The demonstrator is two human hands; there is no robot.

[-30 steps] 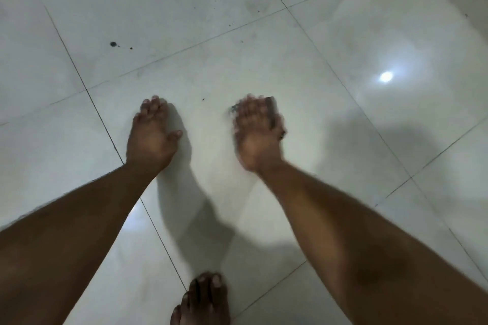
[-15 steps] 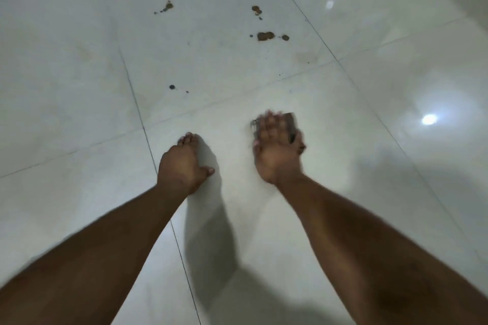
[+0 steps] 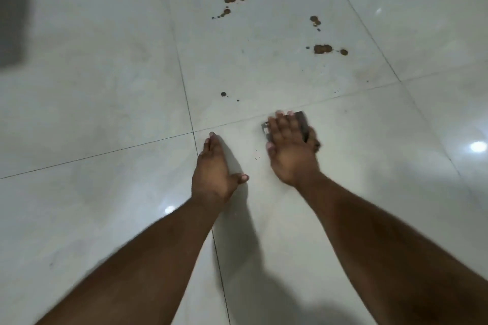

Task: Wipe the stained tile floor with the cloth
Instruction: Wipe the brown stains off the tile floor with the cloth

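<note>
Two bare arms reach down and forward over a glossy white tile floor (image 3: 105,87). The left hand (image 3: 214,174) sits on the floor with its fingers straight and close together, pointing away from the person, and its thumb sticking out to the side; it holds nothing. Its fingertips lie just short of the spot where two dark grout lines cross.

The right hand (image 3: 289,148) is a little further forward, flat, with fingers stretched out and slightly spread, pressing on a small dark cloth (image 3: 302,123). Only the edges of the cloth peek out past the fingers and along the far side of the hand, so I cannot tell its full shape. The cloth lies near the front edge of the tile it rests on, just on the near side of the grout line.

Beyond that line, on the next tile, are the brown stains (image 3: 322,48): a larger blotch with a smaller one beside it, a pair of drops above them, and a scattered cluster further off to the left. A couple of small dark spots (image 3: 224,94) lie nearer, between the stains and the hands. The cloth is well apart from the big blotches.

Bright ceiling light reflections (image 3: 478,146) shine on the tiles, and the arms cast soft shadows beneath them.
</note>
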